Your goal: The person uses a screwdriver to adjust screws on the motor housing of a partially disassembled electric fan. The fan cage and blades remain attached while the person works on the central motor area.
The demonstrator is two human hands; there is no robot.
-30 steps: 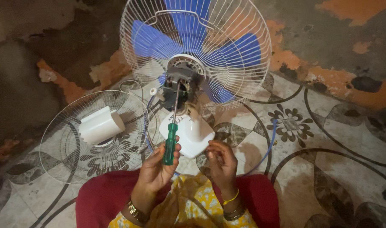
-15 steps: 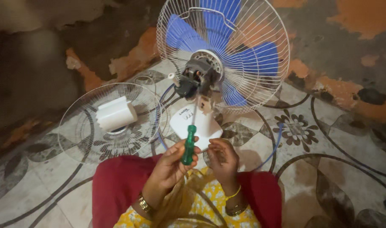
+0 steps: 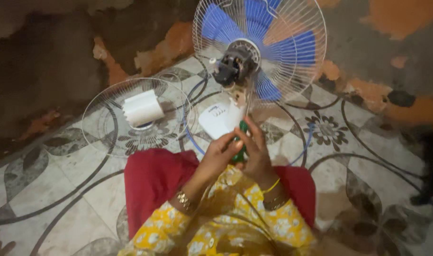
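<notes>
A green-handled screwdriver (image 3: 243, 128) stands upright over my lap, most of its handle hidden between my hands. My left hand (image 3: 220, 152) is closed around the handle from the left. My right hand (image 3: 257, 150) presses its fingers on the handle from the right. Just beyond them stands a fan with blue blades (image 3: 283, 47) inside a white wire guard (image 3: 316, 61). Its dark motor (image 3: 231, 65) is bare at the back, above the white base (image 3: 215, 121).
A detached round wire grille (image 3: 103, 124) lies on the patterned floor tiles at the left, with a white ribbed cover (image 3: 141, 108) on it. A blue cable (image 3: 307, 137) curves along the floor by the fan. A rough wall rises behind.
The screwdriver has come down from the motor toward my lap. My right hand has closed in on its handle beside my left. The view has shifted, so the fan sits further right.
</notes>
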